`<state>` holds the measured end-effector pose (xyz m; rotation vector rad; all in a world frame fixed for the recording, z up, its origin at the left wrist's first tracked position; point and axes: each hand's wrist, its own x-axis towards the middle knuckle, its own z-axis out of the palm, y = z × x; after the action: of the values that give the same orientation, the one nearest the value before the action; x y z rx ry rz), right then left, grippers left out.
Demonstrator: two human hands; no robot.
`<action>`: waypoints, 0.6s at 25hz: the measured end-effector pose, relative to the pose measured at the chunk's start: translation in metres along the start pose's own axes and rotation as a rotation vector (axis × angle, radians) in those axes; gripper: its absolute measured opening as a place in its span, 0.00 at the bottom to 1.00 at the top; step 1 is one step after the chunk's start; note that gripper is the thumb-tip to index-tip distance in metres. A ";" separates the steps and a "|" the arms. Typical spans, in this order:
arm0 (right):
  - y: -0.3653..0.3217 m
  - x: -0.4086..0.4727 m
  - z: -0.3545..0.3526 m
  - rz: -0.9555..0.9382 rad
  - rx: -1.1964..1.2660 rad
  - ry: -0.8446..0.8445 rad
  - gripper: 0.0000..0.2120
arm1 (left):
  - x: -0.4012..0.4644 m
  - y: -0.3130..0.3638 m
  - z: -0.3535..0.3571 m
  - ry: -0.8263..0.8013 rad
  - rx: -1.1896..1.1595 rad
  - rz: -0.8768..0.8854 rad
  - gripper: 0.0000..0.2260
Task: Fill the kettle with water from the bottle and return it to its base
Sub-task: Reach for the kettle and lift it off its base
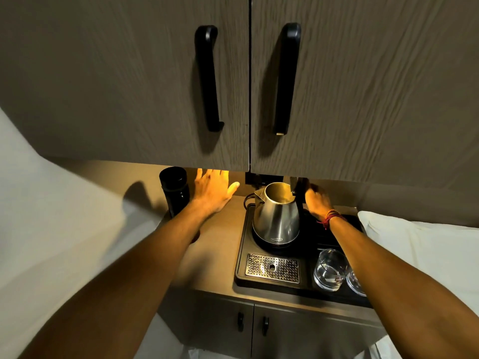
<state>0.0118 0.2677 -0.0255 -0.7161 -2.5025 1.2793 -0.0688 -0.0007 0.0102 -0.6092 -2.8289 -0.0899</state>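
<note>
A steel kettle (276,216) stands upright on its round black base (261,243) in the black tray (241,255), its lid raised so the inside shows. My right hand (317,199) is curled around the kettle's black handle at its right side. A tall black bottle (175,193) stands on the counter at the back left, its cap on. My left hand (213,191) hovers open with fingers spread, just right of the bottle and apart from it.
Wall cabinet doors with black handles (208,79) hang low over the counter. In the tray lie a perforated drip grille (272,268) and two clear glasses (330,269). A white cloth (420,244) lies at the right. Lower cabinet doors (248,325) sit below.
</note>
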 end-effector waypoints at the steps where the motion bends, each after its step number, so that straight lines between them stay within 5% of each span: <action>1: 0.000 -0.002 -0.001 0.010 0.000 -0.010 0.12 | -0.001 -0.009 -0.003 0.008 0.000 -0.026 0.25; 11: -0.017 0.009 0.005 0.014 0.088 0.075 0.20 | -0.013 -0.079 -0.008 0.010 0.093 -0.156 0.32; 15: -0.048 0.000 0.020 0.031 -0.048 -0.118 0.19 | -0.013 -0.090 -0.006 -0.009 0.061 -0.152 0.33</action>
<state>-0.0121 0.2303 0.0016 -0.7119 -2.6338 1.3128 -0.0929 -0.0881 0.0125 -0.3812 -2.8715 -0.0272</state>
